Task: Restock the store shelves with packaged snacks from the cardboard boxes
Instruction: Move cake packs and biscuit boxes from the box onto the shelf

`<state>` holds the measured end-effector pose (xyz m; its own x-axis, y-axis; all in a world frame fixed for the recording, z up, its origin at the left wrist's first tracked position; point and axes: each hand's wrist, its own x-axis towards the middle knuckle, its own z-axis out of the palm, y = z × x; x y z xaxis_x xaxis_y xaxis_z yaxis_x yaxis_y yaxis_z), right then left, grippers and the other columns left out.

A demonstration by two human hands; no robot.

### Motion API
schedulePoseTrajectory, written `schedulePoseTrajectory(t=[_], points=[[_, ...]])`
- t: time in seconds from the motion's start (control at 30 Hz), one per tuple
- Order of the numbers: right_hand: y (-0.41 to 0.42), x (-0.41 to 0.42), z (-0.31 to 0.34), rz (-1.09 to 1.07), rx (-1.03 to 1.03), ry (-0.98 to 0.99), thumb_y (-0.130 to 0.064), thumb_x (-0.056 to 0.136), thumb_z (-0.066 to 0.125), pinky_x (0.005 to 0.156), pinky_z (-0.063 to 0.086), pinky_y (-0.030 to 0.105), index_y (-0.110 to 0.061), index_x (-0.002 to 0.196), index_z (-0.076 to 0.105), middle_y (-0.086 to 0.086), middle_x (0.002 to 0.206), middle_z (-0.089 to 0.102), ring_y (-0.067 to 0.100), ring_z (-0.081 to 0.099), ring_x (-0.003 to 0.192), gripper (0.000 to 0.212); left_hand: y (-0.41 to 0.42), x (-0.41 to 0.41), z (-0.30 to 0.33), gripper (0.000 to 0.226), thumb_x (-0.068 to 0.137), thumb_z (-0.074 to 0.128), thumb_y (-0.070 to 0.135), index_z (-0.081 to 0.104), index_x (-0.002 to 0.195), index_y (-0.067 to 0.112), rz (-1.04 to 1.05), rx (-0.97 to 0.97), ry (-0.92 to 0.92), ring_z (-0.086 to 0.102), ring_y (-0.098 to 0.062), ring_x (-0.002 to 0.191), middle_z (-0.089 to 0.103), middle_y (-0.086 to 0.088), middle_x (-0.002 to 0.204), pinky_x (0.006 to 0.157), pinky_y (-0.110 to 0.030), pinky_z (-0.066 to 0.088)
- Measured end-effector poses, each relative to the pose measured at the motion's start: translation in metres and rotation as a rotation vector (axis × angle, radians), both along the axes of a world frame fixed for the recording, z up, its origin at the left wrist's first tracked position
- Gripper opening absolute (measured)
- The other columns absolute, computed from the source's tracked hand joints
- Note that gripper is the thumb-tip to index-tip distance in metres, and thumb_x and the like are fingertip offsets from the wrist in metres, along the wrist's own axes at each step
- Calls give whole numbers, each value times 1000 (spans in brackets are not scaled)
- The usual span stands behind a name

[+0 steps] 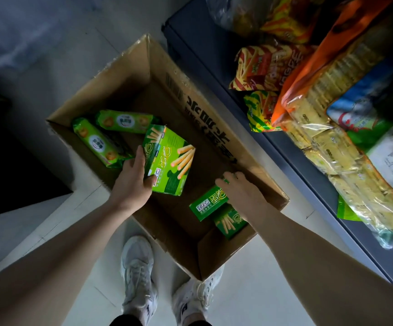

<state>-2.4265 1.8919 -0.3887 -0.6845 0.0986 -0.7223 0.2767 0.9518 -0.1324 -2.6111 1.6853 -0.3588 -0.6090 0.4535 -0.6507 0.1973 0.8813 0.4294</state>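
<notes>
Our left hand (134, 178) grips a green stick-biscuit box (168, 161) by its near end, tilted above the cardboard box (158, 64) floor. Our right hand (240, 191) reaches onto two smaller green boxes (208, 204) in the near right corner; whether it grips we cannot tell. The shelf (282, 149) lies right, just past the carton wall, already crowded.

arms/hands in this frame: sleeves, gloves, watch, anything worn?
Both forearms are bare as far as the frame shows: no sleeves visible. The left hand and right hand wear no gloves, and no watch, bands or rings are visible. The only clothing in view is white lace-up sneakers.
</notes>
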Motion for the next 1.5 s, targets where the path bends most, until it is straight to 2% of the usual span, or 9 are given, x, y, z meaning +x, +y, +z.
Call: schedulePoseTrajectory(t=[0.13,0.27,0.37,0.47,0.63,0.73,0.83,1.2,1.5], points=[[-4,0,28,-399,12,103,-42,94,66,102,49,45,-19,140,42,5,135,49,28,45,129,57,-9,-5,30,85,95,64,18,8,159,10,-30,30,160,50,-44,120,41,-28,139,96,-47,44],[2,0,84,-1321,-289,81,-53,92,63,71,63,45,-17,119,51,0,101,62,19,68,83,46,-11,-6,81,83,93,66,11,14,157,6,59,25,216,50,-51,115,42,-36,133,95,-52,42],[4,13,132,-1478,-399,69,-52,93,63,72,63,44,-17,116,49,6,109,60,22,71,86,44,-10,-2,126,81,95,63,15,13,158,8,101,17,165,48,-53,116,41,-37,133,97,-52,40],[3,23,189,-1499,-387,143,-55,91,64,73,64,44,-16,115,51,7,111,60,22,71,88,48,-7,1,179,79,97,61,18,13,158,9,99,3,134,47,-53,117,40,-35,136,98,-52,40],[-1,36,302,-1449,-358,253,-67,83,64,71,62,47,-17,110,56,-2,89,59,19,70,83,58,5,-4,288,73,97,60,22,20,158,14,44,22,122,48,-50,118,41,-32,136,98,-48,41],[-8,39,379,-1322,-260,330,-57,90,65,61,51,32,-20,108,53,-6,88,61,15,64,78,43,5,-13,354,71,95,64,23,30,156,17,-15,103,122,45,-44,126,43,-28,139,103,-47,40],[-13,43,450,-1181,-131,433,-49,90,68,66,40,29,-15,117,54,0,94,65,22,62,87,45,3,-27,424,66,92,68,21,40,152,17,-106,198,135,46,-39,128,47,-24,136,108,-42,38],[-6,72,670,-1082,98,946,-46,90,70,90,48,38,-17,133,54,3,116,64,23,60,103,54,46,-51,654,49,95,62,30,50,143,34,-496,440,332,57,-31,118,56,-11,131,102,-41,44],[7,134,819,-1039,222,1256,-50,83,77,84,52,30,-35,121,67,-12,110,68,5,63,96,42,114,-22,825,37,95,63,35,59,132,39,-880,554,414,54,-21,118,56,4,121,100,-37,42]])
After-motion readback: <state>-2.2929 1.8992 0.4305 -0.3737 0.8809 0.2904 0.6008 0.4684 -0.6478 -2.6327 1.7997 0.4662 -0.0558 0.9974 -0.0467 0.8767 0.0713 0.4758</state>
